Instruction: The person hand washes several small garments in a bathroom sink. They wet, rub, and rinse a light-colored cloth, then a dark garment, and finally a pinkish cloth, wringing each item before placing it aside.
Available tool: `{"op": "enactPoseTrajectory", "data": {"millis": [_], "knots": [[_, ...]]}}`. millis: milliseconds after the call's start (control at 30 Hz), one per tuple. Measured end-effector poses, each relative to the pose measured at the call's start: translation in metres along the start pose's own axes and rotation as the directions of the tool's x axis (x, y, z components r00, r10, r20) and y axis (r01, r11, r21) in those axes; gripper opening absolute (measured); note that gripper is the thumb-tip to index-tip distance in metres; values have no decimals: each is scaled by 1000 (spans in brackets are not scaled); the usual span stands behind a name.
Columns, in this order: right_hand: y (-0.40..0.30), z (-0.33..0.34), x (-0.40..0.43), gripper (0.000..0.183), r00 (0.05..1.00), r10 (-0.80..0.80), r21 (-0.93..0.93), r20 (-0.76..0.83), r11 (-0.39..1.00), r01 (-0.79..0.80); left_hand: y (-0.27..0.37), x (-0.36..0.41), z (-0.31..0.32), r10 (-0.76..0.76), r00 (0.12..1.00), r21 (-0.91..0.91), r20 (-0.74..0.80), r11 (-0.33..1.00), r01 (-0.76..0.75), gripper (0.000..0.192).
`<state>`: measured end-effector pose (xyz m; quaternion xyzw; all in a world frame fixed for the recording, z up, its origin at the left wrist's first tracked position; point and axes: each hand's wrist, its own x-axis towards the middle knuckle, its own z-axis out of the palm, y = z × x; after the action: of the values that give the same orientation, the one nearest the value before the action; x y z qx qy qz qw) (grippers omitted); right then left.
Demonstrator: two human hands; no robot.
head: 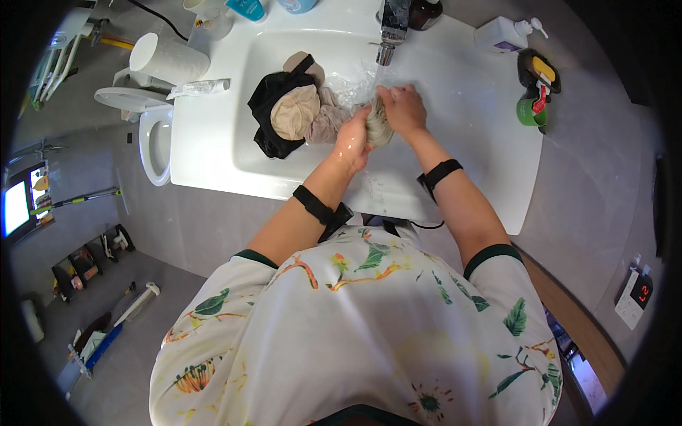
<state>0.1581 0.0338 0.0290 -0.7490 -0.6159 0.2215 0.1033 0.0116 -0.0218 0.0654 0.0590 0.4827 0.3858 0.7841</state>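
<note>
Both of my hands hold a wet, bunched greyish-green cloth (379,126) over the white washbasin (458,122). My left hand (352,139) cups its left side, the palm wet and shiny. From the right, my right hand (406,109) grips the top of the cloth. Water runs from the faucet (386,53) close above my right fingers and splashes to their left. Beside my left hand lies a wet pile: a mauve-grey cloth (326,125), a beige cloth piece (295,113) and a black cloth (265,101). The garments' exact kinds cannot be told.
A white cup-like container (169,58) and a white tube (198,89) stand and lie along the left rim. On the right are a white pump bottle (501,35), a soap dish (533,80) and a green cup (532,112). A toilet (157,141) is left of the basin.
</note>
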Motion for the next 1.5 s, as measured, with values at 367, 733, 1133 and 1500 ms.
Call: {"op": "enactPoseTrajectory", "data": {"millis": [367,733,1133,1500], "knots": [[-47,34,-47,29,926,-178,524,333,851,-25,-1,46,-59,-275,959,-442,74,853,279,65],[-22,-9,4,51,951,187,176,245,956,-233,-16,10,-9,-42,994,-37,-96,999,39,29],[-17,37,-24,29,870,-146,449,470,889,-94,0,19,-41,-209,976,-327,-56,928,180,76],[-78,-13,-47,36,992,-38,150,-119,987,56,-2,18,-19,-66,995,-112,-77,992,57,25]]}}
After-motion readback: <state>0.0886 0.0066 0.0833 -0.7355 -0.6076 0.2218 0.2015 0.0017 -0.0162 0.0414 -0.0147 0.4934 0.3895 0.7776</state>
